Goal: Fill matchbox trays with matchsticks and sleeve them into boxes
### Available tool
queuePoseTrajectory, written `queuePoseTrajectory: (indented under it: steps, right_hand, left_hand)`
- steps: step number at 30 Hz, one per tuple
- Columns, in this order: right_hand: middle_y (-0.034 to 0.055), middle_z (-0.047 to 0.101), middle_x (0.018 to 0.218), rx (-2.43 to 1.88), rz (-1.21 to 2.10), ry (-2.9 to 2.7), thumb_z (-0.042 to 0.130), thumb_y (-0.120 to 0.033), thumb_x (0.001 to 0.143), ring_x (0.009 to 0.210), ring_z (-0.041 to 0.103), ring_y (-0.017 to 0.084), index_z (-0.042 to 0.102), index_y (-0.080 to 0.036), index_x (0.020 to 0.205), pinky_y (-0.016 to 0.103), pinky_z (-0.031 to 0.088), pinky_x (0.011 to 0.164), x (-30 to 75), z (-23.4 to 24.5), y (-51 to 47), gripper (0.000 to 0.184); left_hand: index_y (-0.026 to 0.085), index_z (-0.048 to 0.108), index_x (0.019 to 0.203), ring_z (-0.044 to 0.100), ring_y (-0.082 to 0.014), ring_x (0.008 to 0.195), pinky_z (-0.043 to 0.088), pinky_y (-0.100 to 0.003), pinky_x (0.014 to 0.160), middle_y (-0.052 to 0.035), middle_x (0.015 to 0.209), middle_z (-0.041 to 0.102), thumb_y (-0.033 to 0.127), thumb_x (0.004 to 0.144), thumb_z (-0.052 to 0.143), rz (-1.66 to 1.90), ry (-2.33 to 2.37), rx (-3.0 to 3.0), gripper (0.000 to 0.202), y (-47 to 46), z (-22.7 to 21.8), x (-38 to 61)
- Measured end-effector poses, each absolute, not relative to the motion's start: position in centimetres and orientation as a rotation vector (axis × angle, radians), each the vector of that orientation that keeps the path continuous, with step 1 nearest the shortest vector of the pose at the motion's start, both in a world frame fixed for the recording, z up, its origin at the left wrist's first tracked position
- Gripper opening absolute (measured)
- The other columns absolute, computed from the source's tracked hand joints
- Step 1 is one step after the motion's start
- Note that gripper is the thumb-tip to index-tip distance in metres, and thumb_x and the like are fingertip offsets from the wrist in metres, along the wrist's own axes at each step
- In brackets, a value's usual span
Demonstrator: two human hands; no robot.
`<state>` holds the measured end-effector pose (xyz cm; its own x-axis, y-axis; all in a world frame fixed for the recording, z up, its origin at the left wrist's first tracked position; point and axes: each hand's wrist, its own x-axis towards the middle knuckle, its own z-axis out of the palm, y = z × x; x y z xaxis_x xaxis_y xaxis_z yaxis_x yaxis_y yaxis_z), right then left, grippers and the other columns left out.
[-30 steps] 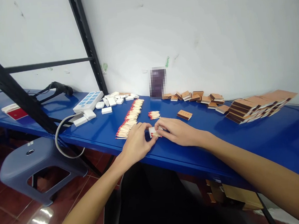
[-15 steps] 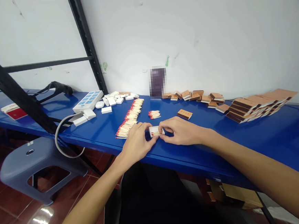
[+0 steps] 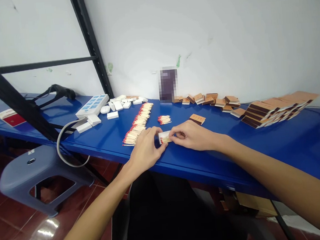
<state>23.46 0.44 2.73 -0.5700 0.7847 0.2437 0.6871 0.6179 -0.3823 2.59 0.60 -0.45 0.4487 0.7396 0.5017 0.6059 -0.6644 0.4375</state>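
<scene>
A small white matchbox tray (image 3: pixel 165 134) rests near the blue table's front edge with some red-tipped matches (image 3: pixel 165 139) in it. My left hand (image 3: pixel 147 147) grips its left end between thumb and fingers. At the tray's right end, my right hand (image 3: pixel 194 135) has thumb and forefinger pinched on the matches, and its fingers cover that end. Just behind the tray lies a small bunch of matches (image 3: pixel 164 119). A long row of matches (image 3: pixel 139 122) runs back from beside my left hand. One closed matchbox (image 3: pixel 197 119) lies behind my right hand.
Loose matchboxes (image 3: pixel 219 102) line the wall, and stacked matchboxes (image 3: pixel 275 109) stand at the right. White trays (image 3: pixel 120 104) lie at back left beside a white power strip (image 3: pixel 92 106) with a cable. A black rack post (image 3: pixel 90 44) rises there. A stool (image 3: pixel 39 174) stands below left.
My right hand's fingers have closed more tightly into a pinch and now cover the tray's right end. The left hand keeps its hold. The whole view has shifted slightly.
</scene>
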Motion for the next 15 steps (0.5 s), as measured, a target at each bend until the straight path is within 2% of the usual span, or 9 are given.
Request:
queuePoseTrajectory:
  steps: [4, 11, 15]
  right_hand:
    - [-0.0044, 0.050, 0.054, -1.173, 0.338, -2.457, 0.054, -0.024, 0.092, 0.048, 0.040, 0.010, 0.074, -0.016, 0.097, 0.026, 0.028, 0.055, 23.50, 2.36, 0.69, 0.022]
    - [-0.0051, 0.048, 0.051, -1.171, 0.411, -2.441, 0.055, -0.032, 0.092, 0.048, 0.041, 0.011, 0.075, -0.019, 0.092, 0.026, 0.030, 0.055, 23.32, 2.54, 0.59, 0.024]
    - [-0.0057, 0.046, 0.052, -1.153, 0.398, -2.431, 0.055, -0.028, 0.090, 0.049, 0.043, 0.011, 0.071, -0.019, 0.089, 0.025, 0.030, 0.054, 23.41, 2.71, 0.43, 0.019]
  left_hand:
    - [0.021, 0.058, 0.103, 0.059, -0.0204, 0.087, 0.045, -0.033, 0.079, -0.0013, 0.093, 0.065, 0.024, 0.082, 0.070, 1.000, 1.161, 2.503, 0.024, 0.53, -0.18, 2.58]
    - [0.021, 0.059, 0.104, 0.061, -0.0194, 0.087, 0.045, -0.033, 0.079, -0.0010, 0.096, 0.068, 0.024, 0.083, 0.069, 1.016, 1.125, 2.499, 0.023, 0.50, -0.16, 2.63]
    - [0.022, 0.059, 0.104, 0.060, -0.0196, 0.086, 0.045, -0.033, 0.080, -0.0008, 0.096, 0.068, 0.024, 0.083, 0.068, 1.032, 1.104, 2.504, 0.022, 0.47, -0.22, 2.61]
